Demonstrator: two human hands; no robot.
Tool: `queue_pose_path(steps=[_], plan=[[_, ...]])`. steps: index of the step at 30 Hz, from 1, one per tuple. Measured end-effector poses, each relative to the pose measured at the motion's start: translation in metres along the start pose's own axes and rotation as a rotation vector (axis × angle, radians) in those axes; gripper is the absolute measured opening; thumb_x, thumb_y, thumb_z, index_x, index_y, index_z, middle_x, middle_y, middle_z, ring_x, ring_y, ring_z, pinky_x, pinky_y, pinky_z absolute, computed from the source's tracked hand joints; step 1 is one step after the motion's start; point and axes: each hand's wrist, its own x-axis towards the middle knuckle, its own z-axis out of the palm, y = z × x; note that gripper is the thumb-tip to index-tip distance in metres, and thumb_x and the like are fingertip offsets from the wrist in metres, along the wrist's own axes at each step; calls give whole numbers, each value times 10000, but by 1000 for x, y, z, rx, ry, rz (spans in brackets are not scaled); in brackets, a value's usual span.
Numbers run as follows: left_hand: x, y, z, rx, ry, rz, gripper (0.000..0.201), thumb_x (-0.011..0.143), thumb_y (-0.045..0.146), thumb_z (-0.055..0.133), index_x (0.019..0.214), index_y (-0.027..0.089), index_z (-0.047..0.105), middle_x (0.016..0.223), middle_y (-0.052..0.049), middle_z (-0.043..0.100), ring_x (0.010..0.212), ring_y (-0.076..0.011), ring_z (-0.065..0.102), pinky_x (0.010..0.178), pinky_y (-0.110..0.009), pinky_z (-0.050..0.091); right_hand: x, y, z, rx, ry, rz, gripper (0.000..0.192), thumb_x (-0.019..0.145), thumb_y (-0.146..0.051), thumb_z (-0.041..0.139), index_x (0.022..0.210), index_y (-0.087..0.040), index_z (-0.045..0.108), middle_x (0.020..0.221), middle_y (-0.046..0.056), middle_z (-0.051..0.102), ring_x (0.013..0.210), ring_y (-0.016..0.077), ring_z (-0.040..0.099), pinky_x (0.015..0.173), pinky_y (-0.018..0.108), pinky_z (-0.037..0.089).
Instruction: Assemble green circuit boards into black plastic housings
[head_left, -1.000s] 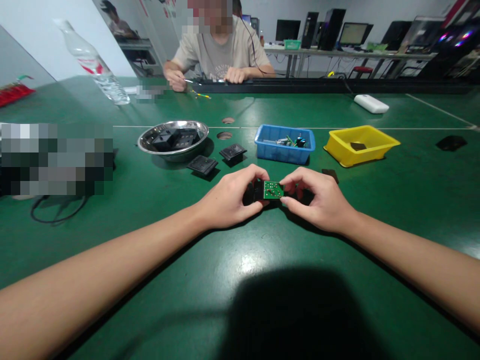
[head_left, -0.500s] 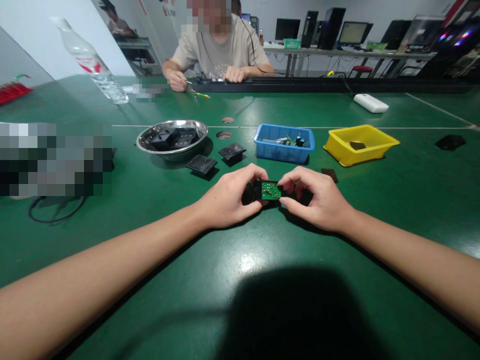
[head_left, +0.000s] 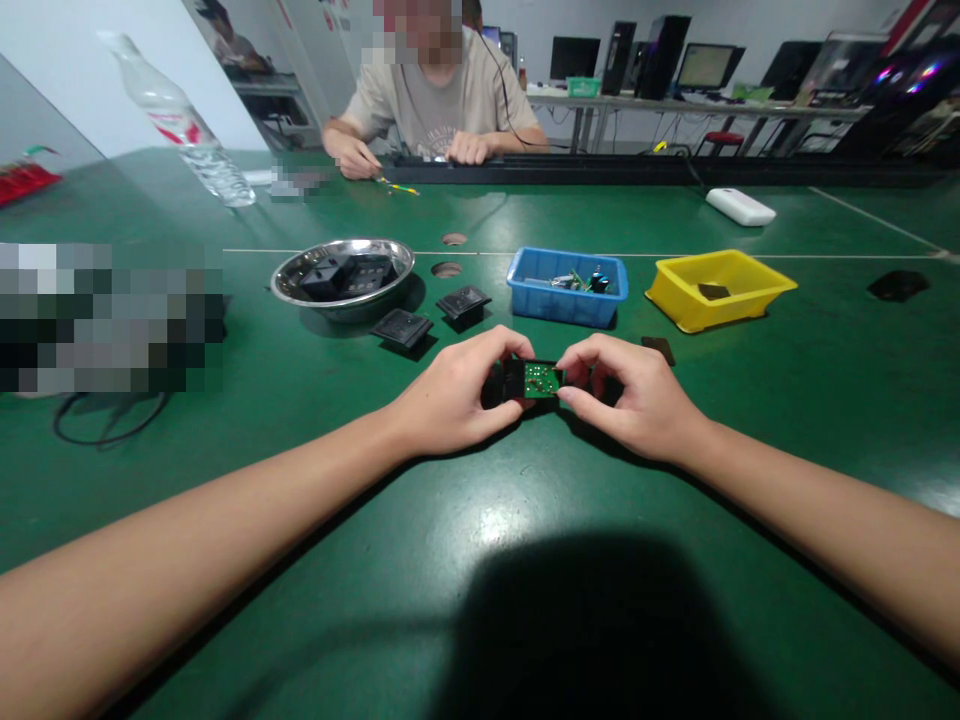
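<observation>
a steel bowl of black parts stood far left on the green surface. two black covers lay beside it. the left hand and right hand were both closed on a small black module with a green board, held low over the surface. a blue bin and yellow bin stood beyond, to the right.
</observation>
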Motion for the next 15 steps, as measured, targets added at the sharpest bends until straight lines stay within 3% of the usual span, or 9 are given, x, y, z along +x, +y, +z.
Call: queue_pose_path(steps=[5, 9, 11, 15], plan=[[1, 2, -1, 8, 65, 7, 256, 841, 285, 686, 1048, 175, 583, 985, -37, 678, 852, -162, 641, 780, -274, 520, 2, 2, 1, -9, 25, 46, 168, 822, -188, 704, 981, -204, 652, 779, -9, 657, 655, 131, 579, 621, 257, 453], [1, 3, -2, 33, 100, 39, 260, 854, 326, 706, 1028, 176, 583, 991, -58, 678, 924, -184, 637, 844, -303, 522, 2, 0, 2, 54, 9, 113, 59, 814, -169, 691, 870, -186, 684, 762, 4, 675, 637, 128, 568, 614, 266, 440], [0, 3, -1, 20, 105, 56, 269, 858, 323, 701, 1049, 178, 577, 1022, -68, 686, 957, -189, 645, 869, -312, 526, 1, -5, 3, 211, -19, 198, 65, 810, -180, 692, 873, -177, 709, 812, 25, 705, 685, 143, 600, 645, 279, 464], [-3, 4, 0, -30, 132, 97, 306, 847, 297, 697, 1098, 190, 558, 1070, -67, 697, 972, -185, 674, 879, -306, 539, -2, -22, 9, 813, -71, 456, 171, 780, -228, 719, 944, -182, 733, 919, 50, 735, 818, 176, 657, 718, 300, 534]])
